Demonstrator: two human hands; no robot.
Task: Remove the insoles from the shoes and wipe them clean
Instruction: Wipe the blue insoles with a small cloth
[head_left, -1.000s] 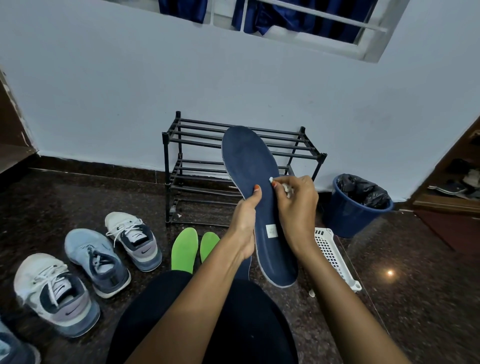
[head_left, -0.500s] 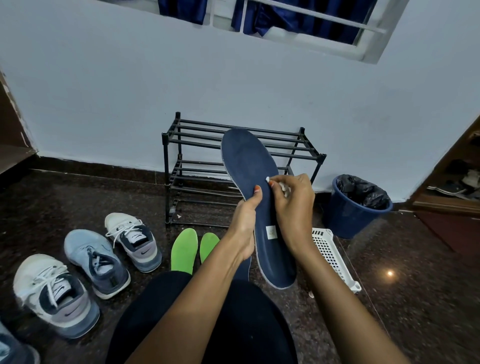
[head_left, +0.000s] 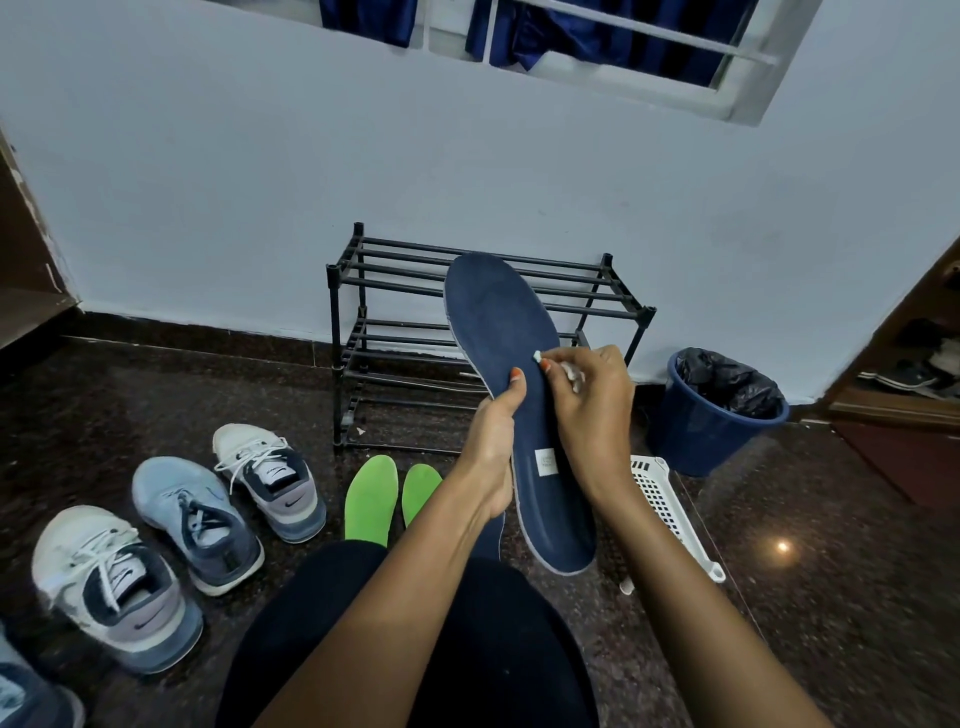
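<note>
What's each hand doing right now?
Left hand: gripping the blue insole by its edge.
Right hand: pinching a small white wipe against the insole.

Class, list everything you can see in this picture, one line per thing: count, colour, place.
Navy insole: one, navy, held upright before the rack.
Green insoles: two, green, floor, beside the shoes.
Shoes: four, white-grey and light blue, floor at left; one cut off.
Wipe: one, white, pressed on the navy insole.
Shoe rack: one, black, against the wall.
Bin: one, blue, black liner, right of the rack.
Basket: one, white, floor beside the bin.
Left hand: grips the navy insole's edge.
Right hand: holds the wipe.
</note>
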